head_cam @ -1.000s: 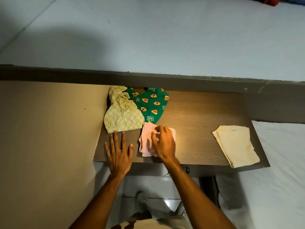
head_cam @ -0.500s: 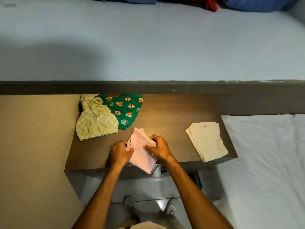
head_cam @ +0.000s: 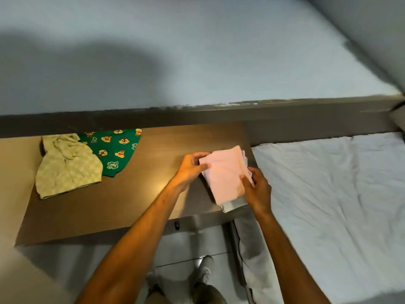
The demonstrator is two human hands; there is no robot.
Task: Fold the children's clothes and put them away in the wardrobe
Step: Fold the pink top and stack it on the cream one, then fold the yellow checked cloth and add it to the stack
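Folded pink garment (head_cam: 223,174) at the right end of the wooden shelf (head_cam: 131,194), laid over a cream folded cloth (head_cam: 233,205) whose pale edge peeked out beneath its near side. Left hand (head_cam: 190,167) closed on the pink garment's left edge, thumb pressed on top and fingers curled around the far corner. Right hand (head_cam: 257,189) clamped on the right edge, thumb over the top face, fingers tucked out of sight under or behind the stack (whether they took in the cream cloth as well, impossible to tell). Both forearms stretched forward from the bottom of the view, converging on the pile.

Farther left on the shelf, well apart from the hands: a green garment (head_cam: 114,150) printed with cartoon chipmunk faces, spread flat against the back edge, and a pale yellow-green checked garment (head_cam: 68,167) lying rumpled, overlapping the green one's left side. Bare wood between those two and the pink pile, lit by a warm patch of glare.

Beyond the shelf, a dark ledge (head_cam: 197,115) and a pale blue surface (head_cam: 197,51) above it. To the right of the shelf, a bed with a creased white sheet (head_cam: 328,194). Below, tiled floor (head_cam: 186,244) and the person's shoes (head_cam: 205,273).
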